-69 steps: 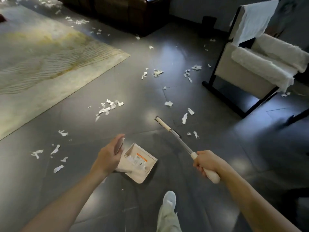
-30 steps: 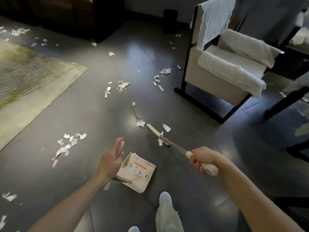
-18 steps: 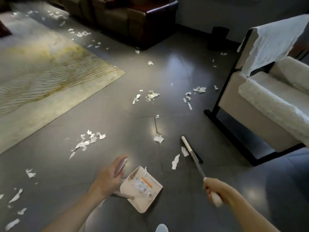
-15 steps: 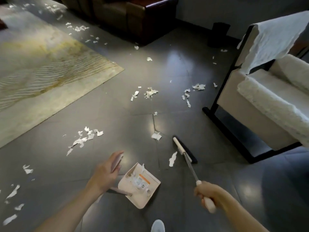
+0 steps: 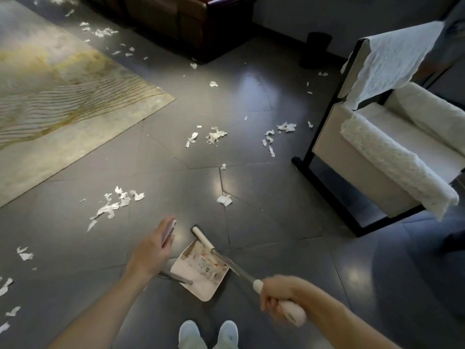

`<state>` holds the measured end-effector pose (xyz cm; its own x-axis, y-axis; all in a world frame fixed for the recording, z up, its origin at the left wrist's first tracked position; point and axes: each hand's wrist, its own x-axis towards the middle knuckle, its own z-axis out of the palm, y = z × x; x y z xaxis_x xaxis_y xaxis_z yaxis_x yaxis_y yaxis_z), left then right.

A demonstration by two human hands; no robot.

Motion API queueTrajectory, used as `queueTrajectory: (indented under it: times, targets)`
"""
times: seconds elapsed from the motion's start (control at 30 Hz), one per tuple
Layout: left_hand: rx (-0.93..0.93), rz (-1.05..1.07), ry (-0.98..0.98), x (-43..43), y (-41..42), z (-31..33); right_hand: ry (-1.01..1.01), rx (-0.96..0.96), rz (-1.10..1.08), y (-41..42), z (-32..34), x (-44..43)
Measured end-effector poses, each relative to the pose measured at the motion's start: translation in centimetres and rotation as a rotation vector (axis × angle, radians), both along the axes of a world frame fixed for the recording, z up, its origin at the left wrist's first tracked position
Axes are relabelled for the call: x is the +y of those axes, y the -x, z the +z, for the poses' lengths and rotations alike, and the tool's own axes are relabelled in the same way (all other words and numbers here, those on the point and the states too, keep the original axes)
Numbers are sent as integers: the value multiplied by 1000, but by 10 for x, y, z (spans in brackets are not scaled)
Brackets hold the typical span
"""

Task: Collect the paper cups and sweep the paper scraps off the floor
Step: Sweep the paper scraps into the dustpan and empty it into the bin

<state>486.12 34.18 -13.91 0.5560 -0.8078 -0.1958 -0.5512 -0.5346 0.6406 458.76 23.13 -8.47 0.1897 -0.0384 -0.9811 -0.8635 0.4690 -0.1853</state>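
My left hand (image 5: 151, 250) grips the top of the dustpan's long handle. The cream dustpan (image 5: 198, 278) sits on the dark floor just ahead of my feet, with scraps inside it. My right hand (image 5: 278, 295) holds the broom's white grip. The broom's head (image 5: 202, 239) lies at the dustpan's front lip. White paper scraps are scattered over the floor: a cluster (image 5: 115, 205) to the left, one piece (image 5: 224, 199) ahead, more (image 5: 215, 136) further off and near the armchair (image 5: 279, 133). No paper cup is in view.
A beige and gold rug (image 5: 63, 96) covers the left. A dark sofa (image 5: 191, 23) stands at the back with scraps before it. A white armchair (image 5: 392, 147) on a black frame stands at the right. A small dark bin (image 5: 314, 49) is by the wall.
The broom head has swept back from the floor ahead right to the dustpan's lip. The two scraps that lay by it are gone from the floor. My right hand pulled back.
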Motion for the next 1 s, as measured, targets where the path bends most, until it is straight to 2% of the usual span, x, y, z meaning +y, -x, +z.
queueTrajectory:
  times: [0.1,0.2,0.27,0.5,0.67,0.83,1.0]
  targets:
    - [1,-66,26,-3,-2,2,-84,-41,-196,-3,18,-28]
    - [-3,-63,63,-3,-12,6,-75,-64,-313,-3,33,-50]
    - [-2,-69,95,-5,-19,8,-23,-83,-285,-8,34,-58]
    - [-5,61,109,-25,-32,13,342,-139,-70,-45,12,-107]
    - [10,131,67,-40,-30,9,399,-93,-72,-58,-33,-166]
    - [32,266,72,-61,-43,1,407,140,170,-57,-78,-203]
    - [-48,283,6,-76,-58,5,607,124,618,-62,-96,-190]
